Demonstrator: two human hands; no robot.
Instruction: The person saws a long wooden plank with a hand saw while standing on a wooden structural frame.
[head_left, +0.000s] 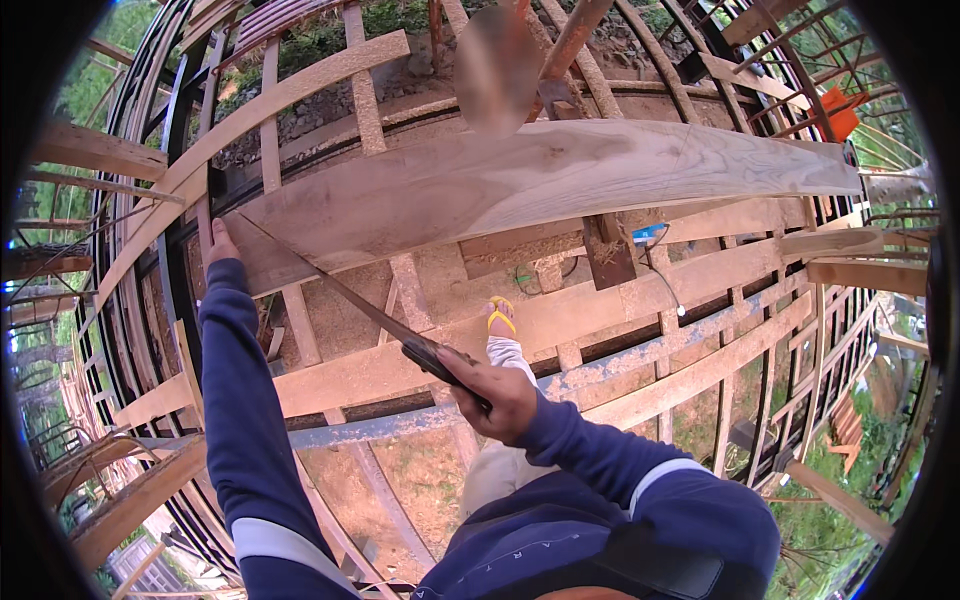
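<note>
A wide bare wooden plank (540,180) lies across a frame of timber battens and steel beams. My right hand (497,395) grips the dark handle of a hand saw (340,295); its long thin blade runs up to the left and meets the plank near its left end. My left hand (220,245) rests at the plank's lower left corner, fingers against the wood, arm stretched out in a dark blue sleeve. My foot in a yellow sandal (500,318) stands on a batten below the plank.
Open gaps between the battens (620,300) show sawdust-covered ground far below. A blue steel beam (400,425) crosses under my arms. Another person stands at the top centre behind the plank. An orange object (838,115) sits at the upper right. A cable (655,270) hangs under the plank.
</note>
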